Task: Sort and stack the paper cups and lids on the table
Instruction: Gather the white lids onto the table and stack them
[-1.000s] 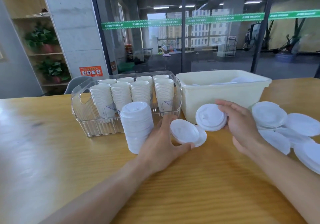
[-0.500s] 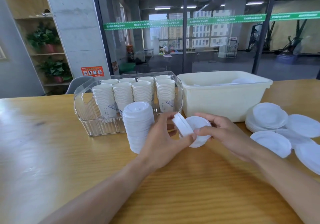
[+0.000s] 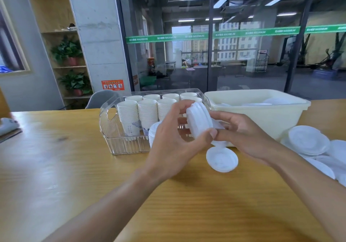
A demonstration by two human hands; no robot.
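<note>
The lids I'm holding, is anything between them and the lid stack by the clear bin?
Only your own left hand. It sits in front of the lid stack, hiding most of it. The held lids are raised above the table; nothing else visibly blocks the way.

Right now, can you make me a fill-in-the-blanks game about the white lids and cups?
1. Both hands hold a small stack of white plastic lids above the ____ table.
2. The stacked white paper cups stand inside a ____ plastic bin.
3. One single white lid lies on the table, just below the ____ hand.

Missing words: wooden; clear; right
</note>
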